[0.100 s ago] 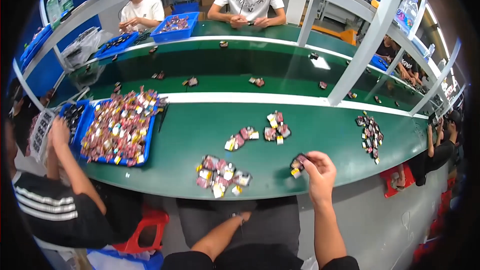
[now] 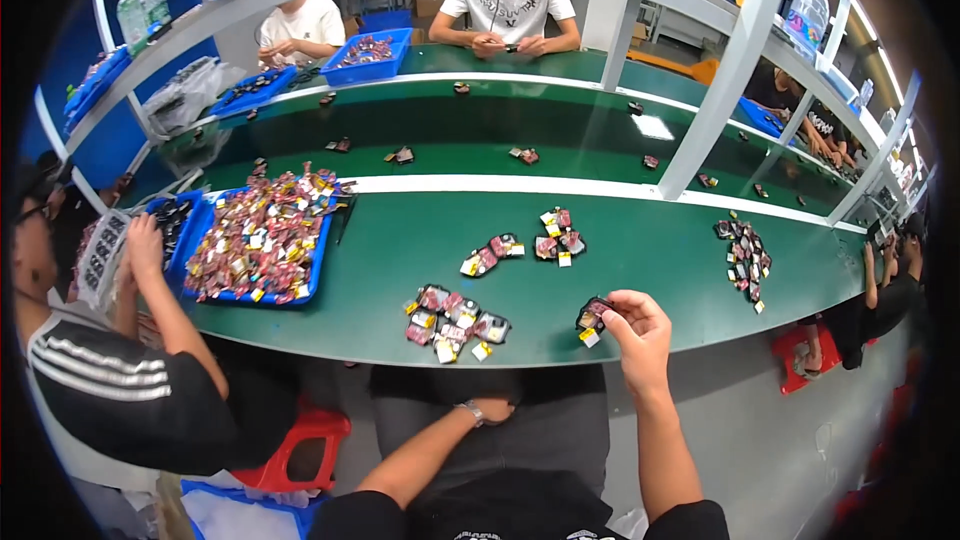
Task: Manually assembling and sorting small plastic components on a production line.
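Note:
Between the thumb and fingers of my right hand [image 2: 640, 335] is a small black electronic part [image 2: 592, 316] with a reddish wired piece and a yellow-and-white tag. The hand holds it just above the table's near edge. My left hand [image 2: 492, 410] rests on my lap below the table edge, its fingers hidden. A cluster of similar tagged parts [image 2: 452, 323] lies on the green tabletop left of my right hand. Two smaller groups lie beyond it: one pair of parts [image 2: 492, 253] and a tight group [image 2: 559, 237].
A blue tray [image 2: 322, 265] heaped with reddish tagged parts stands to the left, beside a co-worker's hands [image 2: 142, 250]. More parts [image 2: 746, 262] lie at the right. Metal posts [image 2: 722, 80] rise behind the table. Spaced parts lie along the green conveyor [image 2: 440, 120]; people sit across it.
The whole view has shifted, so the table edge sits higher and more of my lap shows. My right hand still holds the electronic part; my left stays low.

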### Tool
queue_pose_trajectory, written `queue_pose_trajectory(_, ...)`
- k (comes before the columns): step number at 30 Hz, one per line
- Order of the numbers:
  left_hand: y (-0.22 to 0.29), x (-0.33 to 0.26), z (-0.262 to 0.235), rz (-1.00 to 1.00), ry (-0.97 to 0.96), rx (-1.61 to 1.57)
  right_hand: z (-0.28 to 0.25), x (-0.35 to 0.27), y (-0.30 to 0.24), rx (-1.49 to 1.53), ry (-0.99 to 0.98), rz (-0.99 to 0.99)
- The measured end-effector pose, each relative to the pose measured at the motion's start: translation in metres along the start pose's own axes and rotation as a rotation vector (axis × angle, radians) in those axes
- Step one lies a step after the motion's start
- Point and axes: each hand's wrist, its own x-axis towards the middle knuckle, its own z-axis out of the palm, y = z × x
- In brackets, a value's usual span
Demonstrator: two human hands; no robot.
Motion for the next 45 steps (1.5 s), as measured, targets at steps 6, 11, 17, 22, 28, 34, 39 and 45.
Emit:
queue_pose_trajectory(6, 0.152, -0.244, -0.141, 0.362, 0.019, -0.074, -0.009, -0.028, 0.001, 0.041, -0.157, -0.037)
queue_pose_trajectory(11, 0.172, -0.261, -0.209, 0.441, 0.384, -0.611, 0.005, 0.015, 0.016, -0.003, -0.193, -0.116)
queue_pose_trajectory(17, 0.177, -0.199, -0.299, 0.597, 0.522, -0.905, 0.074, 0.102, 0.031, -0.048, -0.344, -0.182)
queue_pose_trajectory(22, 0.156, -0.166, -0.350, 0.649, 0.567, -0.894, 0.106, 0.154, 0.039, -0.115, -0.373, -0.382)
queue_pose_trajectory(28, 0.129, -0.135, -0.372, 0.661, 0.549, -0.903, 0.119, 0.177, 0.046, -0.605, -0.321, -0.802)
queue_pose_trajectory(34, 0.116, -0.125, -0.372, 0.663, 0.584, -1.006, 0.128, 0.179, 0.056, -0.687, -0.246, -0.837)
queue_pose_trajectory(39, 0.113, -0.128, -0.370, 0.668, 0.537, -1.046, 0.125, 0.174, 0.055, -0.744, -0.290, -0.823)
queue_pose_trajectory(45, 0.106, -0.129, -0.369, 0.657, 0.490, -1.055, 0.124, 0.178, 0.057, -0.693, -0.437, -0.810)
